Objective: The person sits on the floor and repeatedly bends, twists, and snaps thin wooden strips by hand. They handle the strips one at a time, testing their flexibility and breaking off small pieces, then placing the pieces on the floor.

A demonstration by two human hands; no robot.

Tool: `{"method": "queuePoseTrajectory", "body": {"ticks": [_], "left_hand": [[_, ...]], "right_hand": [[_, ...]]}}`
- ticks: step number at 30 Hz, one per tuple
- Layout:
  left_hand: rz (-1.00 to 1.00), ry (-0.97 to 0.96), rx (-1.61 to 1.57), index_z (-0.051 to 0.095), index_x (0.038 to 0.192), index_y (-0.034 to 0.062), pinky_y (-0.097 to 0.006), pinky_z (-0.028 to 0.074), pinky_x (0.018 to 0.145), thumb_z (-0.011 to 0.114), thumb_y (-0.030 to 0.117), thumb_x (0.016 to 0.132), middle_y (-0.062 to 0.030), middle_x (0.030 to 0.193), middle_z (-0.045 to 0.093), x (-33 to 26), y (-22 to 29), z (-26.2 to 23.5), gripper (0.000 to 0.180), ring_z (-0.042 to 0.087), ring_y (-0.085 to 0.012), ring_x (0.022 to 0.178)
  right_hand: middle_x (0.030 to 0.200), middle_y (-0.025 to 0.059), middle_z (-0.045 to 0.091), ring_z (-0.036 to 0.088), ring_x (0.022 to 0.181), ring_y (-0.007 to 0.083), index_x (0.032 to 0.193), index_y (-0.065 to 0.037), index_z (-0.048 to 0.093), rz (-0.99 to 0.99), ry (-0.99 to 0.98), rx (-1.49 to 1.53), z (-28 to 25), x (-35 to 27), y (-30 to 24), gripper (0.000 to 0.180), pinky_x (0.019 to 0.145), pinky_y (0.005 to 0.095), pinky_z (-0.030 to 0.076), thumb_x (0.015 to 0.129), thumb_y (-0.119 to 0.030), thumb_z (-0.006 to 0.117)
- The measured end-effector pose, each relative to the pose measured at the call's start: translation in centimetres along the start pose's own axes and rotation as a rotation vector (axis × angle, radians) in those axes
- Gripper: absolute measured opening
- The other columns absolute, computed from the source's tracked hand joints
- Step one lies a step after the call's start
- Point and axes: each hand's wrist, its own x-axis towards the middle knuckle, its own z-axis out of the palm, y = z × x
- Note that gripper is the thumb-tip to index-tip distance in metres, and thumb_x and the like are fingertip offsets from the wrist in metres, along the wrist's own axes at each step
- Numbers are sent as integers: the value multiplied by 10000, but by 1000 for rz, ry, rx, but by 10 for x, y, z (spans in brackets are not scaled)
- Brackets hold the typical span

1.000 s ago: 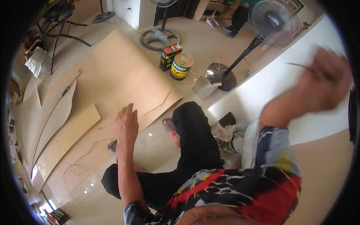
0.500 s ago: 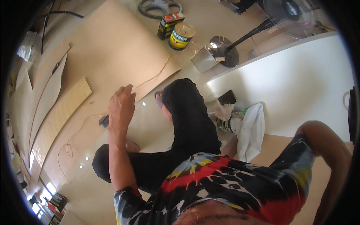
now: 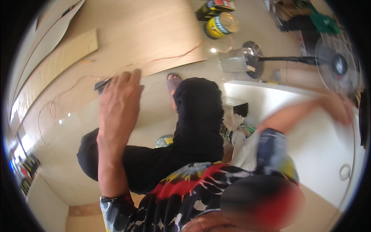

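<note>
My left hand (image 3: 123, 92) is held above the floor beside my bent knee, back of the hand up and fingers stretched forward. Nothing shows in its grip, though the palm is hidden. By its fingertips lies a small dark block (image 3: 101, 85) with a thin cord (image 3: 154, 60) running across a large brown sheet (image 3: 150, 31). My right arm is bent and raised over a white panel (image 3: 309, 150). Motion smears my right hand (image 3: 343, 110), near the panel's far right edge, so its fingers cannot be made out.
A yellow-and-black can (image 3: 221, 26) and a dark tin (image 3: 214, 8) stand at the back. A standing fan (image 3: 336, 63) and a clear container (image 3: 233, 62) are right of them. A rag (image 3: 233, 120) and a white bag (image 3: 243, 152) sit by the panel. Pale boards (image 3: 58, 58) lie left.
The view has swung, so the fan and panel show differently. My right arm has risen from my side to over the panel. The left hand's fingers now appear close to the dark block.
</note>
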Motion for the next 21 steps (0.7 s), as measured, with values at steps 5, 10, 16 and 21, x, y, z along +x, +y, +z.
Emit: {"method": "queuePoseTrajectory", "body": {"ticks": [5, 10, 16, 21], "left_hand": [[-124, 8, 5, 575, 1038, 21, -441, 485, 819, 656, 101, 896, -150, 955, 617, -15, -23, -6, 182, 616, -346, 955], [-239, -91, 135, 588, 1069, 40, -444, 496, 834, 649, 128, 910, -145, 992, 635, -12, -19, -13, 191, 625, -357, 965], [-5, -9, -62, 634, 1206, 35, -453, 515, 863, 687, 181, 905, -188, 1073, 679, -5, 4, -5, 339, 657, -368, 1012], [-136, 114, -174, 675, 1121, 2, -447, 531, 830, 654, 372, 940, -214, 1036, 702, -2, -9, -13, 412, 672, -385, 956]], "right_hand": [[951, 117, 619, 577, 874, 268, 1080, -53, 656, 806, -1957, -404, -25, -344, -40, 256, 777, 364, 479, 993, -273, 560], [1032, 249, 657, 627, 975, 410, 1089, 0, 652, 908, -1752, -214, -96, -455, -30, 310, 843, 459, 500, 976, -262, 530], [797, 201, 663, 643, 759, 335, 962, -4, 665, 989, -1115, 68, -37, -245, 21, 382, 736, 437, 488, 1029, -345, 506], [711, 141, 525, 491, 661, 197, 975, 2, 647, 657, -1144, 429, 35, -126, -78, 296, 651, 352, 444, 1036, -273, 556]]}}
